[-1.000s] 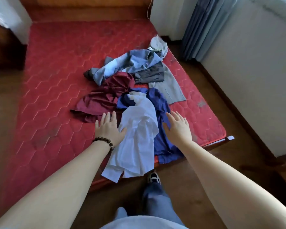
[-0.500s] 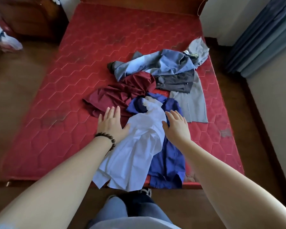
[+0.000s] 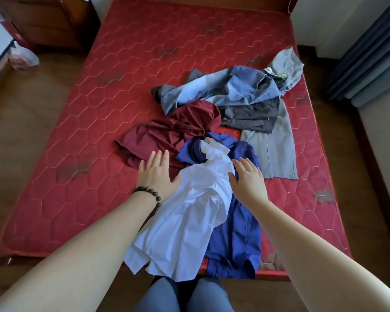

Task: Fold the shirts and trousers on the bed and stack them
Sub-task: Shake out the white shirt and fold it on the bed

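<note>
White shirt (image 3: 189, 212) lies crumpled on the blue one (image 3: 236, 239); my flat left hand (image 3: 155, 176) at nine o'clock and right hand (image 3: 248, 181) at three have closed in, so folding can start.

Near edge of bed (image 3: 99, 109): shirt (image 3: 185, 221) atop second shirt (image 3: 234, 239).
Behind: crumpled garment (image 3: 167, 131).
Far right: trousers (image 3: 212, 91).

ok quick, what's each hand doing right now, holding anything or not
Left hand: open, fingers straight, at the left edge of the white shirt, holding nothing.
Right hand: open, fingers straight, at the shirt's right edge, holding nothing.
</note>
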`<state>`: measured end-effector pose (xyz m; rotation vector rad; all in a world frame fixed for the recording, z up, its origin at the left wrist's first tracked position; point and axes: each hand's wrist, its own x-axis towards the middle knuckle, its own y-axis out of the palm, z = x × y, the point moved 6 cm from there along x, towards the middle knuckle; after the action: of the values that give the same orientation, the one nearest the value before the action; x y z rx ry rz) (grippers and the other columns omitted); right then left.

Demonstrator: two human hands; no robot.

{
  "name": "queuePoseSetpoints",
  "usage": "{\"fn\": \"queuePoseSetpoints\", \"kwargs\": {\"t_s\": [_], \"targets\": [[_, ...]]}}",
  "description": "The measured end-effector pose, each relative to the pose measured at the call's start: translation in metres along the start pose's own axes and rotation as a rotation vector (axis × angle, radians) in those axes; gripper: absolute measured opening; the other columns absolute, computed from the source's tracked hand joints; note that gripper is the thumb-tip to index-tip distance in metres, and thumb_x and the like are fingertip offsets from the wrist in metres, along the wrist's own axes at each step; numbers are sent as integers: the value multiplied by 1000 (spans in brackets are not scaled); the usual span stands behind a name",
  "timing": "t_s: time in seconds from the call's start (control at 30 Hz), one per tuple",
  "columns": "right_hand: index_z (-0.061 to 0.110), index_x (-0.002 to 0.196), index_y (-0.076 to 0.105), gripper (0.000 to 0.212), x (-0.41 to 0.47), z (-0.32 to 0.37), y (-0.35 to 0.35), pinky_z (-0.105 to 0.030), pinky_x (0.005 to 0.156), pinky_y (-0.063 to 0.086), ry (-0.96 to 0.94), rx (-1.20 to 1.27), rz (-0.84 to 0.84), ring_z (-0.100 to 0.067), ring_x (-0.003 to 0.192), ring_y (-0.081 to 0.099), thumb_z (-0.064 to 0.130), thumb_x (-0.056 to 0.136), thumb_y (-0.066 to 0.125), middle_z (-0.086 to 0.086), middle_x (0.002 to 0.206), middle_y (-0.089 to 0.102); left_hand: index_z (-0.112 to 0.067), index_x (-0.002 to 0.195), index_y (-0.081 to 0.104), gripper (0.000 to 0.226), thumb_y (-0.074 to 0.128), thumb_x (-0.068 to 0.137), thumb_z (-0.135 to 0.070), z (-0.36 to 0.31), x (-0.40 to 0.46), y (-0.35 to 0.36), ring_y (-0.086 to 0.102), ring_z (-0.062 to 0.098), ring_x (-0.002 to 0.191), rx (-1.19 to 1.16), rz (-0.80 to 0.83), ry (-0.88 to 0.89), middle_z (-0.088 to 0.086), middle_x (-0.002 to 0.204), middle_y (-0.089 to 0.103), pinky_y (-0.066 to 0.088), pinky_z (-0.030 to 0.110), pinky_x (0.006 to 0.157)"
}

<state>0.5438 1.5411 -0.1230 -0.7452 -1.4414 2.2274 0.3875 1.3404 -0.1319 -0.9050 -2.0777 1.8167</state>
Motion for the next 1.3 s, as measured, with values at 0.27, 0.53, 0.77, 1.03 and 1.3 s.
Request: {"fn": "queuePoseSetpoints", "kwargs": {"t_s": [0.27, 0.53, 0.77, 1.03, 1.3], "targets": [[17, 147, 35, 51, 83, -52, 70, -41, 118, 15, 74, 1, 53, -22, 147, 16, 33, 100, 44, -6, 156, 30, -15, 154, 10, 83, 43, 89, -55, -12, 92, 83, 6, 20, 149, 4, 66, 76, 3, 161, 15, 10, 46, 118], [20, 148, 31, 69, 209, -92, 169, -43, 115, 25, 131, 134, 17, -25, 145, 19, 51, 91, 54, -9, 158, 22, -15, 154, 9, 88, 48, 87, -59, -28, 206, 199, 5, 20, 149, -61, 48, 149, 5, 161, 13, 14, 44, 118], [20, 152, 15, 91, 257, -115, 238, -42, 104, 39, 181, 167, 90, -28, 137, 30, 53, 83, 63, -7, 154, 25, -17, 152, 20, 73, 50, 92, -46, -70, 260, 282, 16, 21, 146, -56, 119, 325, 4, 155, 28, 15, 37, 116], [8, 96, 57, 19, 234, -100, 217, -40, 61, 44, 125, 202, -69, -31, 78, 56, 27, 95, 55, -6, 91, 54, -14, 66, 59, 17, 75, 72, -10, -81, 241, 235, 60, 28, 71, -13, -160, 459, 4, 65, 59, 48, 37, 66], [13, 89, 60, 13, 145, -20, 86, -40, 62, 45, -28, 362, -211, -22, 71, 53, 21, 96, 54, 2, 84, 53, -10, 69, 64, 16, 77, 65, -3, -70, 150, 71, 61, 28, 67, -259, -392, 469, 4, 67, 61, 51, 37, 57]]}}
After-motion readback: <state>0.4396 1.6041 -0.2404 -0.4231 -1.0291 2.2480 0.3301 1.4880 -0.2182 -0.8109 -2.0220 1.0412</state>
